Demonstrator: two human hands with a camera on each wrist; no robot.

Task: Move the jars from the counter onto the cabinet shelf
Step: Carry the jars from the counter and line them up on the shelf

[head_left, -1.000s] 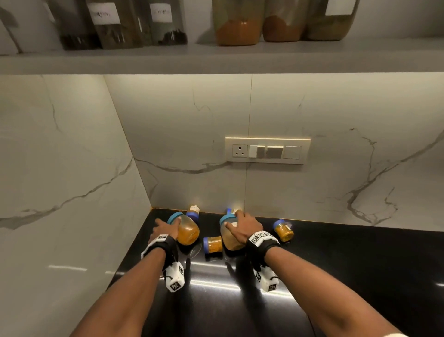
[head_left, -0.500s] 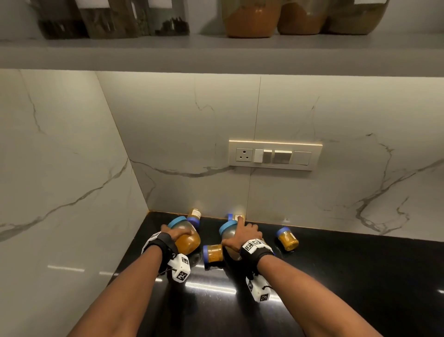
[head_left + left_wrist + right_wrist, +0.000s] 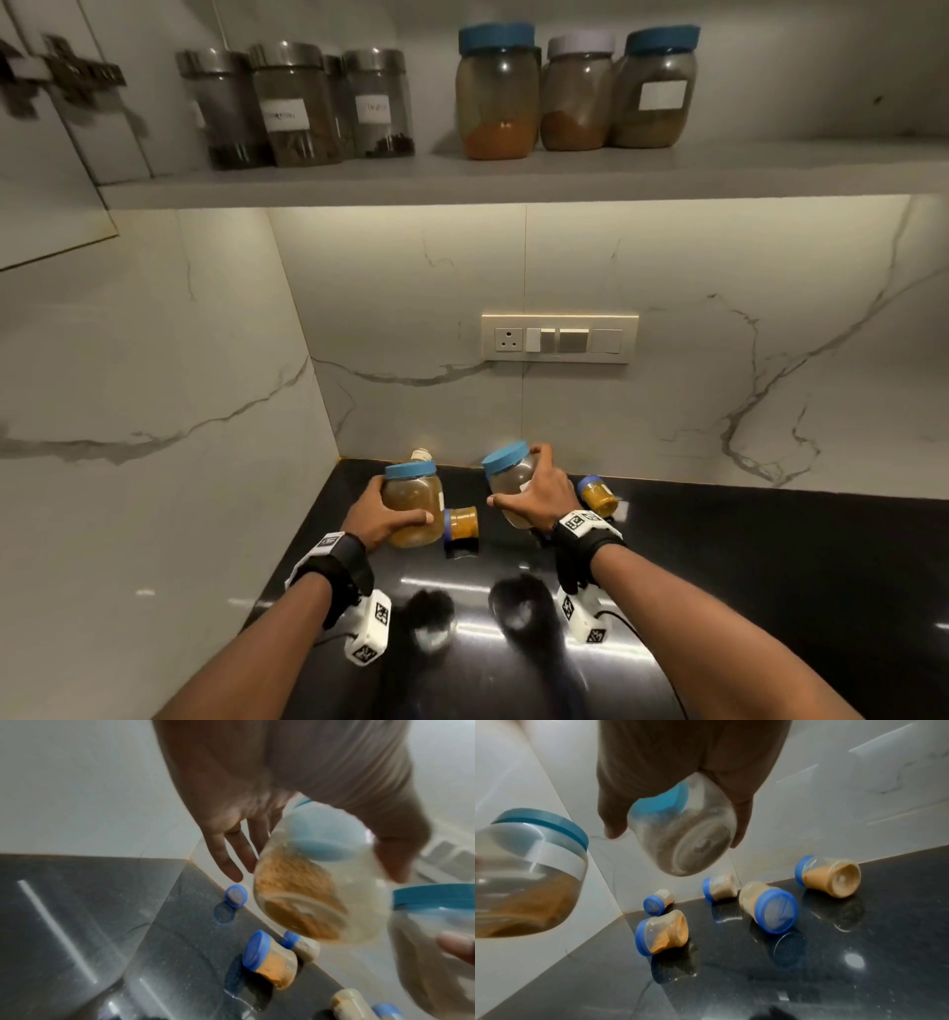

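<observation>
The left hand (image 3: 377, 514) grips a big jar (image 3: 413, 506) round its side, thumb across the front, fingers behind. This left jar has a teal lid and holds orange-brown powder in its lower part. It is off the counter (image 3: 770, 591) and roughly upright, leaning a little. The right hand (image 3: 544, 496) grips the other big jar (image 3: 513, 485) from the side, thumb toward the person, fingers curled over the far wall. This right jar also has a teal lid, holds paler grey-brown powder, and is tilted with its lid leaning left. In the right wrist view its base (image 3: 693, 850) faces the camera, clear of the counter.

Below the two held jars, small jars with blue lids lie on their sides on the black counter near the corner. One small orange jar (image 3: 462, 523) lies between the hands, just beside the left jar. Another (image 3: 596, 496) lies just to the right of the right hand. A third (image 3: 422, 456), with a pale label, sits against the back wall behind the left jar. The right wrist view shows five small jars in all, among them one (image 3: 770, 907) with its lid toward the camera.

Above, the shelf (image 3: 513, 174) carries three steel-lidded jars (image 3: 292, 108) on the left and three larger jars (image 3: 575, 90) with powder toward the middle. A socket panel (image 3: 560, 336) is set in the marble wall between shelf and counter.
</observation>
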